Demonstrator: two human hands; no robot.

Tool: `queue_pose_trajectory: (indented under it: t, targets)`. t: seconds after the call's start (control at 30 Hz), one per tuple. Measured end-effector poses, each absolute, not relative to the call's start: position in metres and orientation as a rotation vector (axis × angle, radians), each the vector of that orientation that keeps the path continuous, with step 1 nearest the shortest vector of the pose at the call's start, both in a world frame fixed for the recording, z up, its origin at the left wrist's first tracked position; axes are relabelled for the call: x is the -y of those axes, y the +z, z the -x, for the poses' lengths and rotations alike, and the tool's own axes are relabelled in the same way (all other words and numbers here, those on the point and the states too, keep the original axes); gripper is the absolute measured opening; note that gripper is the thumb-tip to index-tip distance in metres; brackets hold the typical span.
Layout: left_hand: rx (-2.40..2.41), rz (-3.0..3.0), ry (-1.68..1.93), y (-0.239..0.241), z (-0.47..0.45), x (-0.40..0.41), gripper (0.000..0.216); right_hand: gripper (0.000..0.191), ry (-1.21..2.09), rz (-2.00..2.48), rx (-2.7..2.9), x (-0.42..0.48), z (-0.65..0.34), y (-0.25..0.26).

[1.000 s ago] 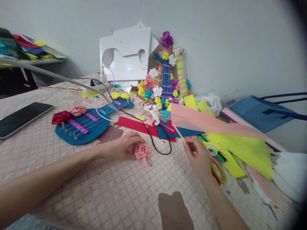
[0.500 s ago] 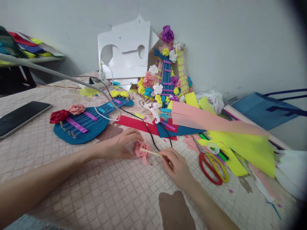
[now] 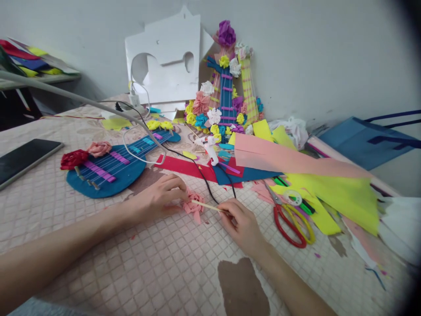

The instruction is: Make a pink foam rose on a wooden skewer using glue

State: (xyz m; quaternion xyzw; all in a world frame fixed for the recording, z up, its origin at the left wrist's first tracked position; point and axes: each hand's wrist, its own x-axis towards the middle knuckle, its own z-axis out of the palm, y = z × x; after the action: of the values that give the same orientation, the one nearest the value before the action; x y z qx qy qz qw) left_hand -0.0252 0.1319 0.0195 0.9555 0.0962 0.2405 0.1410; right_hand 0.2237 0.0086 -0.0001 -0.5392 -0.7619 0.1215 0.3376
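Pink paper, folded into a flower [image 3: 194, 208], sits mid-frame, and the left hand [image 3: 161, 196] is right at its left edge, fingers curved; whether they grip it, I cannot tell. Right of centre, the right hand [image 3: 241, 224] has a thin pale stick [image 3: 208, 205] pinched tight, its far tip over the flower! Scissors [image 3: 278, 208] lie lower right; a white glue gun [image 3: 212, 153] rests above centre.
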Motion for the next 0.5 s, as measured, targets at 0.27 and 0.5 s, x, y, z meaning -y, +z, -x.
queue_pose_trajectory:
  t: [0.27,0.5]
  targets:
    - [-0.222,-2.781,0.698,0.0222,0.0234,-0.1304,0.011,0.013,0.315,1.393,1.993,-0.0086,-0.2233,-0.0025]
    - [-0.221,-2.777,0.654,0.0229,0.0225,-0.1295,0.013,0.013,0.322,1.385,2.001,-0.0086,-0.2216,-0.0023]
